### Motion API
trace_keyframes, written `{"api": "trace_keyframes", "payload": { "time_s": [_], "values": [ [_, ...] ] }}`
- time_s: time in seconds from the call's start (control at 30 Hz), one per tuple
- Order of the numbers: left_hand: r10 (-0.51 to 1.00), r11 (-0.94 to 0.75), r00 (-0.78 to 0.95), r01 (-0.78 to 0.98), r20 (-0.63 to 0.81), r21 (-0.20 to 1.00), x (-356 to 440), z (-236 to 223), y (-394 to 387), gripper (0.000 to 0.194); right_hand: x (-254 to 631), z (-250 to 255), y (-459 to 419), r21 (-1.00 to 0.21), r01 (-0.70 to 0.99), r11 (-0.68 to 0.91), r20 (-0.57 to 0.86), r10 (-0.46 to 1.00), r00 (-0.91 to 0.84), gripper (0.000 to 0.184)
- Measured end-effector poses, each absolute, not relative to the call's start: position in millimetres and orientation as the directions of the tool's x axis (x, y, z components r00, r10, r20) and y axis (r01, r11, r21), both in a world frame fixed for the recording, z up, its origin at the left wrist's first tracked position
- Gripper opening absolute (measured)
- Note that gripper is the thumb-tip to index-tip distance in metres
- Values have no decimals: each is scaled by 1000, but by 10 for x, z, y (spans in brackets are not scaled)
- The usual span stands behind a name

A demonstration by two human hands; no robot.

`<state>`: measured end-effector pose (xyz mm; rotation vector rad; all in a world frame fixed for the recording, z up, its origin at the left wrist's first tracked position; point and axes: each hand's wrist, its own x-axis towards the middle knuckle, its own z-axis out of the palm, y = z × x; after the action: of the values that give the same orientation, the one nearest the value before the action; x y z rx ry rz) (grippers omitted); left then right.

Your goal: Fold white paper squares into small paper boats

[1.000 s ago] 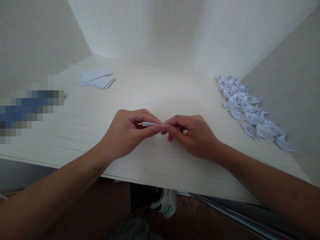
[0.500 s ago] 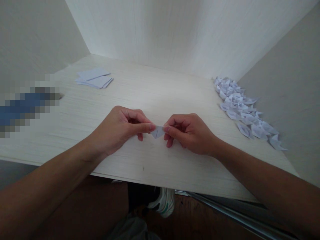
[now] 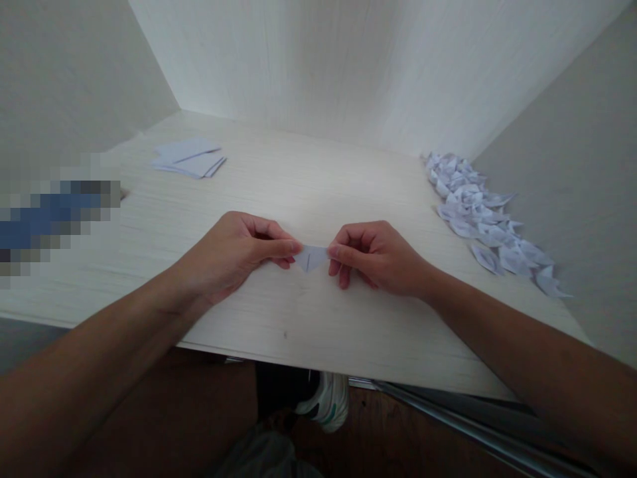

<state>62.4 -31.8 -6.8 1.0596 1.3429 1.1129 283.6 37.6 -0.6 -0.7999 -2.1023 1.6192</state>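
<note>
A small folded white paper piece (image 3: 310, 258) with a crease down its middle hangs just above the pale wooden table (image 3: 279, 192). My left hand (image 3: 239, 252) pinches its left corner between thumb and forefinger. My right hand (image 3: 378, 255) pinches the right corner the same way, the other fingers curled under. Both hands sit near the table's front middle.
A pile of several folded white paper pieces (image 3: 485, 216) runs along the right wall. A small stack of flat paper sheets (image 3: 189, 158) lies at the back left. A blurred patch covers the left edge. Below the table edge a shoe (image 3: 326, 398) shows.
The paper was held as a thin closed strip between my fingertips; now it is spread open flat between the two pinches, and my hands have moved slightly apart.
</note>
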Motion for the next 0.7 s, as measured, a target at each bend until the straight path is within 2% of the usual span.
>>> {"api": "trace_keyframes", "payload": {
  "time_s": [0.1, 0.23, 0.4, 0.6, 0.7],
  "values": [
    [977, 203, -70, -5, -203, 979, 634, -37, -314, 16, 2840, 13, 401, -966, 219, 137, -85, 631, -771, 29],
    [969, 224, -98, -49, -228, 973, 633, -22, -310, 19, 2839, 21, 424, -961, 219, 166, -61, 650, -758, 26],
    [963, 252, -68, -131, -262, 959, 592, -46, -296, 13, 2854, 2, 456, -973, 202, 113, -77, 662, -745, 25],
    [971, 217, -62, -166, -229, 962, 596, -63, -295, 17, 2868, -48, 504, -984, 169, 54, -87, 685, -724, 25],
    [974, 200, -76, -171, -215, 965, 621, -67, -305, 17, 2851, -57, 472, -977, 187, 107, -62, 692, -719, 25]
  ]
}}
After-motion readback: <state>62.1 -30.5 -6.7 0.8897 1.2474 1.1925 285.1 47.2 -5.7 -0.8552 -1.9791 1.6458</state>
